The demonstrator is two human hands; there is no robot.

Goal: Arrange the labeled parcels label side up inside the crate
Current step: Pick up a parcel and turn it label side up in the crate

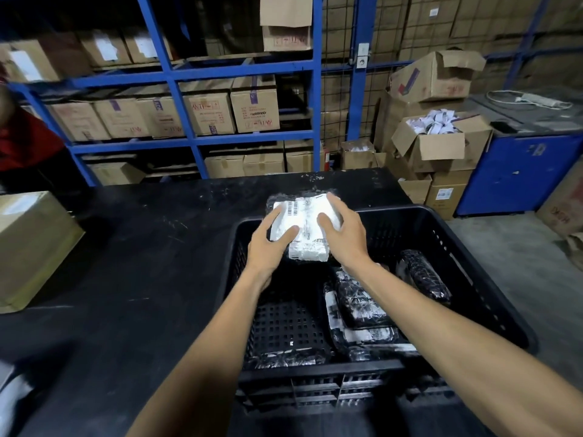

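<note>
Two bare forearms reach forward from the bottom of the head view, over the near wall of a black slatted crate (315, 378) that sits on a dark, scuffed table (126, 279). The left hand (271, 239) and right hand (342, 230) hold one parcel (307, 227) between them, above the crate's far left corner and level with its rim. The fingers of each hand are spread wide and lie flat on the parcel's top, with the palms wrapping its left and right edges. The parcel is wrapped in dark plastic film, and a white shipping label with barcodes faces up. The wrap looks glossy and crinkled, so it is probably slippery and soft rather than stiff, and the contents seem light enough to carry easily with two hands. Taking it by the two short edges, as now, seems the safest hold, since it keeps the label flat and readable. Lower in the crate, several other parcels (359, 304) lie on the right side and along the near wall, some showing white labels and one (424, 275) showing only dark wrap. The crate floor on the left is bare. Behind the table stand blue shelves (176, 74) stacked with cardboard boxes.
</note>
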